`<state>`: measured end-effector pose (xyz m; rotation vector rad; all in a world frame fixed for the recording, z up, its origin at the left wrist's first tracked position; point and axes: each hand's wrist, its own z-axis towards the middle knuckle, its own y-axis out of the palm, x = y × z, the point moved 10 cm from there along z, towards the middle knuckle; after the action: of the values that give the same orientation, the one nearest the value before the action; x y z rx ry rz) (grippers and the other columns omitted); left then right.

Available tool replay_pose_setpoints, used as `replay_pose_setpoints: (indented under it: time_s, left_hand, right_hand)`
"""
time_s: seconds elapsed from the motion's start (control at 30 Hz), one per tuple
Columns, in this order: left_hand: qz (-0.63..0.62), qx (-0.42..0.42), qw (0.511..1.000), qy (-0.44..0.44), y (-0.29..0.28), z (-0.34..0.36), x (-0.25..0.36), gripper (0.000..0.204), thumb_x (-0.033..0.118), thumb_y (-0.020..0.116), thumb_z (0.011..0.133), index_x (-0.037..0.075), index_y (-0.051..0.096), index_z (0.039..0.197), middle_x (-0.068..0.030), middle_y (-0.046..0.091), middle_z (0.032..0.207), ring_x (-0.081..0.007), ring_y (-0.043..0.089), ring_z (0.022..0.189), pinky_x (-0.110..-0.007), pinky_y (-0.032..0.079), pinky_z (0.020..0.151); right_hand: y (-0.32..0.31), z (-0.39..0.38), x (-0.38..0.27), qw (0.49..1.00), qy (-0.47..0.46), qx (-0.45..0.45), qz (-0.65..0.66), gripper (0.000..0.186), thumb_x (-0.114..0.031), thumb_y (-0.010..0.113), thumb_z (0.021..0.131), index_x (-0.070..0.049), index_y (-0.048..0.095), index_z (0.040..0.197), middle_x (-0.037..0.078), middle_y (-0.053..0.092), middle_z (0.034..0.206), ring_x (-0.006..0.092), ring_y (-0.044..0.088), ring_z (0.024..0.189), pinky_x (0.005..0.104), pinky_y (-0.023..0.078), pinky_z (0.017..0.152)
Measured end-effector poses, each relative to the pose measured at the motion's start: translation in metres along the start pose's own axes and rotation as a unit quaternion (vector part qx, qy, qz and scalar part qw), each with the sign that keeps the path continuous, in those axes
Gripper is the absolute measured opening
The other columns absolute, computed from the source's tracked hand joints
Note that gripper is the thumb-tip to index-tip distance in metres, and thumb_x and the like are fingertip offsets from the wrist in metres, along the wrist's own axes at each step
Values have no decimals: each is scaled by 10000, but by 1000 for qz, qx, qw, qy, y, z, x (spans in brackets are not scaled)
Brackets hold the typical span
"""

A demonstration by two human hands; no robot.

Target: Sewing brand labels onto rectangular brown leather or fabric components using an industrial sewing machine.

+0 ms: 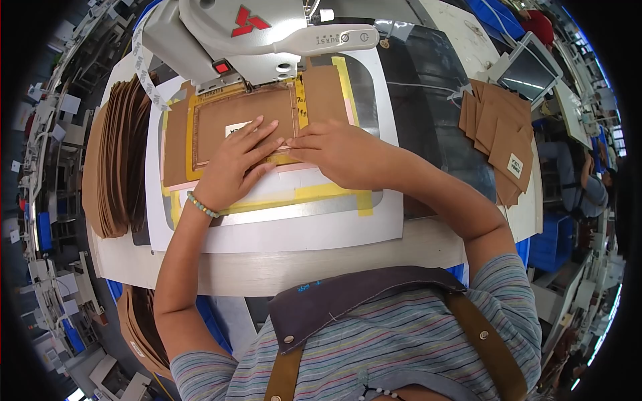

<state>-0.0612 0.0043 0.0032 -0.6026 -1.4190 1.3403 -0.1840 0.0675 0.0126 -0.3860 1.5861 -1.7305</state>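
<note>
Head cam looking straight down at my bench. Both my hands are flat on the brown piece (244, 120) that sits inside the yellow frame (190, 144), right under the sewing machine head (267, 30) near the far edge of the table (281, 267). Left hand (234, 167) has the fingers spread and pressed on the lower part of the piece, palm hanging over the frame's near side, not gripping anything. Right hand (338, 154) comes in from the right, fingers together, tips pushing on the frame's near right corner, just beside my left fingertips, so the two hands almost touch. There's a small white label (235, 128) on the piece, right above my left fingers.

Frame sits on a white plate (281, 230) with yellow tape strips. Stack of brown pieces (117, 160) along the left edge, standing on edge. Another loose pile of brown pieces (501, 137) at the right edge, one with a label showing.
</note>
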Motion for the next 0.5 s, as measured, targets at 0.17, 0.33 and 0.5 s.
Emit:
replay_pose_setpoints:
  time_s: [0.17,0.33,0.5]
  left_hand:
    - [0,-16,1000,4,-2,1,-2,518,190,702,987,132,663,1499,-90,502,1684,-376,393,1588,-520,348,1267]
    - [3,-24,1000,6,-2,5,-5,532,214,703,989,143,652,1513,-73,510,1678,-370,394,1585,-517,349,1264]
    - [13,-18,1000,16,-2,11,-6,547,225,714,985,146,642,1522,-68,507,1681,-370,413,1569,-516,350,1257]
  right_hand:
    - [2,3,0,1000,2,13,12,464,-17,607,967,13,659,1428,158,685,1445,316,581,1388,434,421,1207]
    - [-5,3,0,998,-6,60,-2,361,-35,680,905,11,733,1259,135,735,1280,304,642,1244,437,505,1077]
    - [-10,3,-1,996,-8,87,0,386,-78,718,886,6,718,1263,135,722,1288,305,636,1232,435,507,1070]
